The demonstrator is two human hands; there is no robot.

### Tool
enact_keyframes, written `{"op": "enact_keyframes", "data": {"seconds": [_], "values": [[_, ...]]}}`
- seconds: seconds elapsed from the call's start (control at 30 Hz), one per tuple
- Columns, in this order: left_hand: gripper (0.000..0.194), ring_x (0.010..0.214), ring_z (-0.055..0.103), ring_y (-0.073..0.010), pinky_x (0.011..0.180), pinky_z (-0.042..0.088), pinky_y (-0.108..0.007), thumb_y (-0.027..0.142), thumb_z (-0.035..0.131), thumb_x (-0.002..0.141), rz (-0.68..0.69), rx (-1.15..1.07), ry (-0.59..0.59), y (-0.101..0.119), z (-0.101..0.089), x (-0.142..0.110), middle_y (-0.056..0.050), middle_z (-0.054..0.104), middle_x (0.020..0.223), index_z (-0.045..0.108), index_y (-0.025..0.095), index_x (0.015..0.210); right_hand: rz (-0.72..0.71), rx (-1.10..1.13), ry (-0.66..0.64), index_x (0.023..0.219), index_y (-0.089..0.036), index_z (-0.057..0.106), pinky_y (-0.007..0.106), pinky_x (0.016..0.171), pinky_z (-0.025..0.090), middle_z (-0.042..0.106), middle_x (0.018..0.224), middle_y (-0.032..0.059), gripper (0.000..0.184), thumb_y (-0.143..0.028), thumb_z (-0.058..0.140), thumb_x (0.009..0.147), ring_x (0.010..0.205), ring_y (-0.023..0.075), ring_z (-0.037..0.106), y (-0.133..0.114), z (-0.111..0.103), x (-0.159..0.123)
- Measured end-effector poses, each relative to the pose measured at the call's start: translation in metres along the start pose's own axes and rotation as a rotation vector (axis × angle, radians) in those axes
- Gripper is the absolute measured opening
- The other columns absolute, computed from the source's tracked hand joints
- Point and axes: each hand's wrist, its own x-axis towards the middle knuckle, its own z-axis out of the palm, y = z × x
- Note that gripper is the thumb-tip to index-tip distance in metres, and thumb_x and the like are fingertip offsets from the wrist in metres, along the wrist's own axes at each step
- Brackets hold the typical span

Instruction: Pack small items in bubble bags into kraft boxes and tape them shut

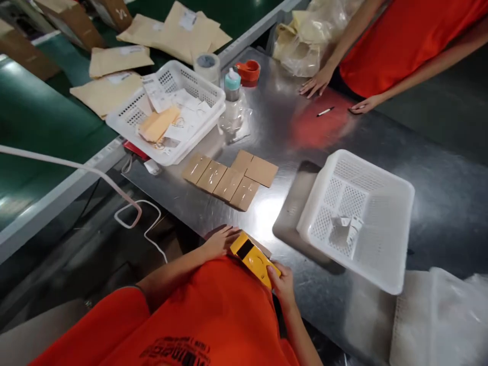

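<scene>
A yellow, box-shaped item with a black patch point(256, 262) is gripped near its lower end by my right hand point(282, 282), thumb on top. My left hand point(220, 243) rests at the table's near edge, fingers stretched out beside the item's upper end; whether they touch it I cannot tell. Partly hidden under the yellow item lies a brown cardboard piece point(262, 246). Farther in on the metal table point(171, 195), several small flat brown cartons point(229, 183) lie side by side, some with shiny tape on them.
To the right stands a white basket point(400, 223) with a little paper inside. A paper-filled white basket point(175, 68), tape rolls point(208, 68) and a teal-capped bottle point(232, 84) are at the back left. Across the table, a co-worker's hands point(319, 82) rest near a pen point(325, 112).
</scene>
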Motion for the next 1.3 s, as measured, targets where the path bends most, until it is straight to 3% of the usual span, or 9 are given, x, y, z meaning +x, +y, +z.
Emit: {"op": "enact_keyframes", "data": {"seconds": [0.2,0.3,0.37,0.43,0.53,0.63,1.0,1.13,1.3], "values": [[0.059,0.140,0.033,-0.0267,0.118,0.025,-0.044,0.013,0.061,0.077,-0.129,-0.189,0.024,0.016,-0.016,-0.006,-0.005,0.044,0.149,0.052,0.026,0.135,-0.007,-0.058,0.010,0.050,-0.019,0.056,0.026,0.047,0.039,0.051,0.050,0.0011,0.051,-0.061,0.053,0.078,0.051,0.0146,0.047,0.004,-0.007,0.000],[0.038,0.132,0.042,-0.0270,0.112,0.032,-0.042,0.016,0.058,0.078,-0.403,-0.556,0.200,0.034,-0.028,0.000,-0.009,0.048,0.144,0.067,0.021,0.115,-0.011,-0.073,-0.017,0.050,-0.019,0.057,0.026,0.045,0.037,0.051,0.050,0.0011,0.052,-0.062,0.053,0.078,0.049,0.0141,0.045,0.003,-0.012,0.002],[0.025,0.113,0.056,-0.0250,0.100,0.043,-0.039,0.025,0.052,0.084,-0.682,-0.875,0.320,0.043,-0.034,0.006,-0.011,0.064,0.121,0.071,0.016,0.096,-0.017,-0.078,-0.045,0.050,-0.019,0.057,0.026,0.044,0.036,0.051,0.050,0.0011,0.052,-0.062,0.053,0.077,0.047,0.0134,0.043,0.002,-0.014,0.004],[0.032,0.089,0.062,-0.0226,0.080,0.050,-0.035,0.036,0.048,0.086,-0.845,-1.096,0.327,0.048,-0.036,0.014,-0.009,0.069,0.089,0.070,0.013,0.082,-0.020,-0.083,-0.055,0.050,-0.019,0.057,0.026,0.043,0.035,0.050,0.050,0.0009,0.053,-0.063,0.053,0.078,0.047,0.0128,0.041,0.001,-0.014,0.005],[0.033,0.064,0.059,-0.0170,0.058,0.046,-0.028,0.041,0.054,0.081,-0.870,-1.248,0.265,0.050,-0.036,0.024,-0.003,0.064,0.065,0.067,0.012,0.072,-0.022,-0.099,-0.058,0.049,-0.019,0.054,0.026,0.044,0.034,0.047,0.050,0.0004,0.054,-0.064,0.052,0.079,0.048,0.0126,0.040,-0.001,-0.013,0.004],[0.028,0.056,0.052,-0.0119,0.054,0.039,-0.023,0.040,0.061,0.077,-0.890,-1.328,0.286,0.051,-0.037,0.029,0.001,0.058,0.059,0.064,0.013,0.069,-0.015,-0.110,-0.056,0.049,-0.020,0.051,0.026,0.045,0.034,0.045,0.050,-0.0002,0.054,-0.064,0.051,0.080,0.049,0.0124,0.039,-0.003,-0.012,0.003],[0.021,0.058,0.050,-0.0120,0.058,0.036,-0.024,0.021,0.059,0.079,-0.934,-1.074,0.323,0.048,-0.037,0.033,0.003,0.058,0.057,0.064,0.014,0.059,0.040,-0.100,-0.096,0.049,-0.022,0.039,0.024,0.042,0.029,0.039,0.049,-0.0029,0.055,-0.064,0.049,0.082,0.047,0.0103,0.032,-0.018,-0.012,0.002],[0.022,0.076,0.057,-0.0169,0.071,0.040,-0.027,0.008,0.052,0.081,-0.966,-0.805,0.357,0.052,-0.032,0.035,-0.003,0.066,0.073,0.066,0.016,0.066,0.119,-0.128,-0.117,0.048,-0.021,0.040,0.024,0.040,0.027,0.035,0.046,-0.0047,0.054,-0.063,0.053,0.080,0.045,0.0094,0.031,-0.028,-0.017,0.003],[0.022,0.093,0.060,-0.0222,0.084,0.042,-0.033,0.010,0.047,0.088,-0.972,-0.598,0.352,0.059,-0.025,0.036,-0.010,0.068,0.090,0.067,0.016,0.083,0.210,-0.150,-0.094,0.047,-0.021,0.041,0.024,0.038,0.026,0.034,0.043,-0.0049,0.054,-0.064,0.055,0.077,0.042,0.0091,0.031,-0.033,-0.022,-0.003]]}}
